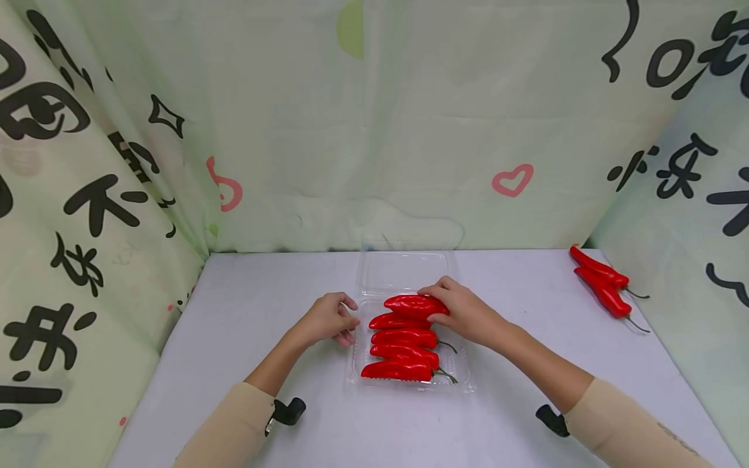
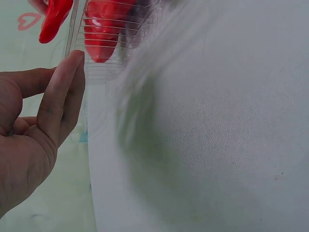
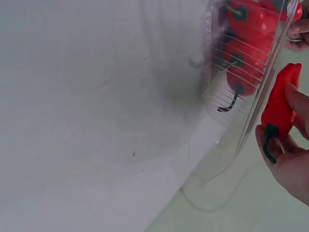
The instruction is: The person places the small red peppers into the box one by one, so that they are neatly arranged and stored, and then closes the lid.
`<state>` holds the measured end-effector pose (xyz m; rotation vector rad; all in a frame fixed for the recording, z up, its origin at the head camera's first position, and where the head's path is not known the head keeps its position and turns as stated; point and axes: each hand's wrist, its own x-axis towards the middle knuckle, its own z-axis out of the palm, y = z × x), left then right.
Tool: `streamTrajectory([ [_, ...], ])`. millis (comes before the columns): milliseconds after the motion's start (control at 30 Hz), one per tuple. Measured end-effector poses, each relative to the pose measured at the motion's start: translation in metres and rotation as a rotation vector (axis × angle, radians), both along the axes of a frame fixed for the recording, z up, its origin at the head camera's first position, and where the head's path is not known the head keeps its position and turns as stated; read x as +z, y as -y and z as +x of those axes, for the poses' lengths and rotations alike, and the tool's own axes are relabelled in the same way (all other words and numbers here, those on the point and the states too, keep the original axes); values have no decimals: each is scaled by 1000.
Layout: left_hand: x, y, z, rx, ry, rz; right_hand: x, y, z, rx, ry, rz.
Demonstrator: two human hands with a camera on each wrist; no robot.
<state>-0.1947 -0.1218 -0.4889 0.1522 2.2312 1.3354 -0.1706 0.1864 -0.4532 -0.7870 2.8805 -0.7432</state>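
Note:
In the head view my right hand (image 1: 468,312) holds a red chili pepper (image 1: 414,304) over the far end of a clear plastic box (image 1: 462,370). The right wrist view shows the thumb and fingers around this pepper (image 3: 280,104), its green stem hanging down. Several more red peppers (image 1: 404,338) lie side by side in the box, stems mostly to the right. My left hand (image 1: 330,318) is at the box's left side. In the left wrist view, the left hand's (image 2: 43,106) extended fingers touch the box wall (image 2: 77,41).
The box's clear lid (image 1: 404,270) is folded back toward the curtain (image 1: 292,162). Two red peppers (image 1: 603,289) lie at the right far corner of the white table (image 1: 515,403). Printed curtains stand on the left, back and right.

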Motion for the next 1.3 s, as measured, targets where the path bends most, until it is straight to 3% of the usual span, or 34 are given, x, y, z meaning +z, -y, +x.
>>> streamTrajectory([
  [333, 1, 0, 0, -2, -2, 4, -8, 11, 2, 4, -34, 44],
  [767, -2, 0, 1, 0, -2, 5, -16, 18, 4, -25, 34, 29],
  [1300, 0, 2, 1, -5, -16, 25, -16, 22, 5, -40, 102, -9],
])
